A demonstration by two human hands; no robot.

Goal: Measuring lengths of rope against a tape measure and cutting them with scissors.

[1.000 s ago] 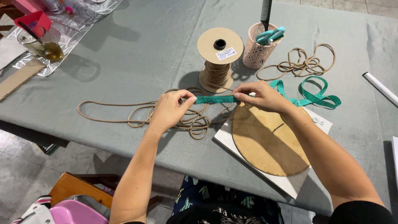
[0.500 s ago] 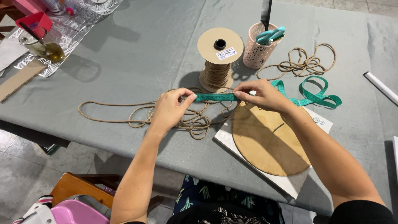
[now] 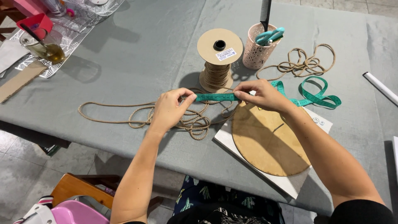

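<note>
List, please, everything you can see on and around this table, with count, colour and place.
measuring tape: one, teal, stretched between both hands
rope: one, tan, loose coils at centre
spool: one, tan, upright behind the hands
round board: one, brown, on a white sheet
cup: one, pink, holds scissors and comb
table: one, grey cloth
left hand: pinches the tape's end
right hand: pinches the tape

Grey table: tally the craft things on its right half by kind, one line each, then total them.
Measuring tape, teal, held taut between left hand and right hand: 1
Rope spool: 1
Loose rope bundles: 2
Pink holder cup: 1
Scissors: 1
Comb: 1
Round wooden disc: 1
White board: 1
Total: 9
</note>
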